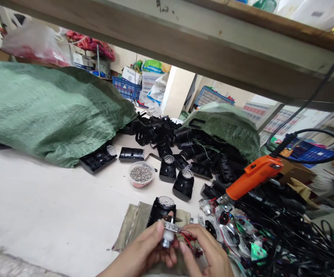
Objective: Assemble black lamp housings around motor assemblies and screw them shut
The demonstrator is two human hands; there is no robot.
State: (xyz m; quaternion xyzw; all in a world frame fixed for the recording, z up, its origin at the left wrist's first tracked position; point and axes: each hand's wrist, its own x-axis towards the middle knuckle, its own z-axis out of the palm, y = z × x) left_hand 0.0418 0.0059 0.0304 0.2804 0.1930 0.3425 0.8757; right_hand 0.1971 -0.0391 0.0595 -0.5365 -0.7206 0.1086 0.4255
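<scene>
Both hands at the bottom centre of the frame pinched a small motor (pixel 168 232) with red wires (pixel 188 240) trailing from it. The left hand (pixel 145 250) held its body in a narrow grip between fingers and thumb, and the right hand (pixel 205 248) closed narrowly on its other side. Just behind, a black plastic housing (pixel 161 209) stood on a folded cloth (pixel 132 227). Two more housings (pixel 174 177) stood farther up, near a plastic tub of screws (pixel 140 174). At right, an orange electric screwdriver (pixel 250 179) lay against a heap of black cables (pixel 284 227). Green woven sacks (pixel 48 111) lay at upper left, beside a pile of black parts (pixel 167 134), and a wooden shelf (pixel 184 42) crossed the top.
</scene>
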